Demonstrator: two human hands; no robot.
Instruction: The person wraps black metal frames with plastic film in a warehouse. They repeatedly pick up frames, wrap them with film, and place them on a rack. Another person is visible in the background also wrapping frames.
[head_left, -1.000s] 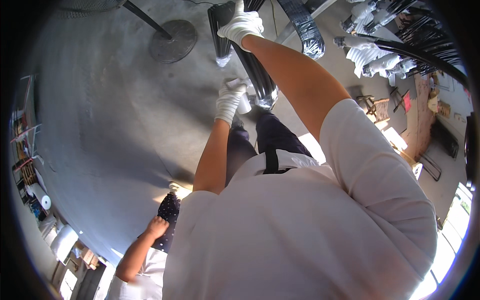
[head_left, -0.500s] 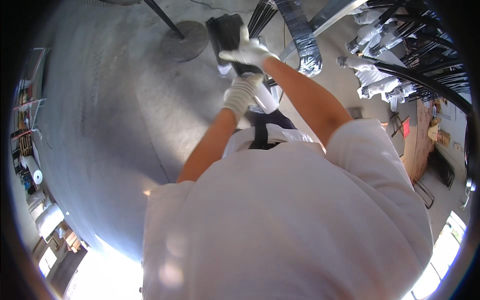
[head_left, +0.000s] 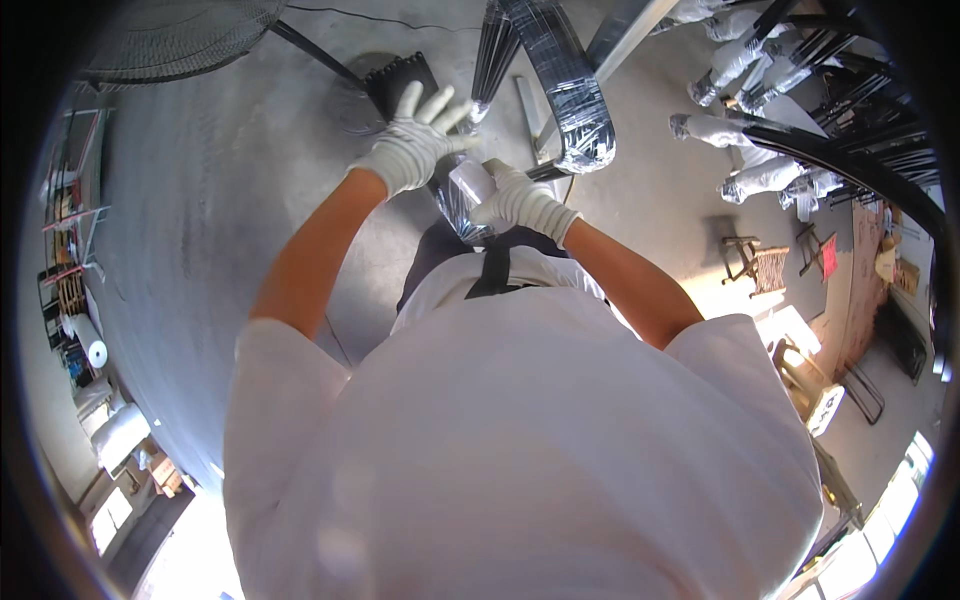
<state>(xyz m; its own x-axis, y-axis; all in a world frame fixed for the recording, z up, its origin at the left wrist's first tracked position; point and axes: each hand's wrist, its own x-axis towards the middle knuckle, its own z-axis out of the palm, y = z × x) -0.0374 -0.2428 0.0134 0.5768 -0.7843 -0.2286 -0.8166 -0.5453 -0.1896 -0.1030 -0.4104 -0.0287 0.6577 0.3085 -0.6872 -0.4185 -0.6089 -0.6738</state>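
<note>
A bundle of black tubes [head_left: 400, 85] with a scalloped far end is in front of me, its near end wrapped in shiny clear film [head_left: 455, 212]. My left hand [head_left: 408, 150], in a white knit glove, lies over the bundle with its fingers spread, holding nothing. Close to my body, my gloved right hand [head_left: 525, 202] is closed on a whitish roll of plastic film [head_left: 470, 186] along the bundle's right side. Part of the roll is hidden by the fingers.
A film-wrapped black curved piece [head_left: 570, 100] and thin black rods [head_left: 495, 50] are just beyond my right hand. Wrapped black frames [head_left: 780, 130] crowd the far right. A large fan [head_left: 180, 40] is at the upper left. A small stool [head_left: 755, 265] sits to the right.
The film roll has passed from my left hand to my right. My left hand has moved left and spread open; my right has come back toward my body. The bundle appears further left.
</note>
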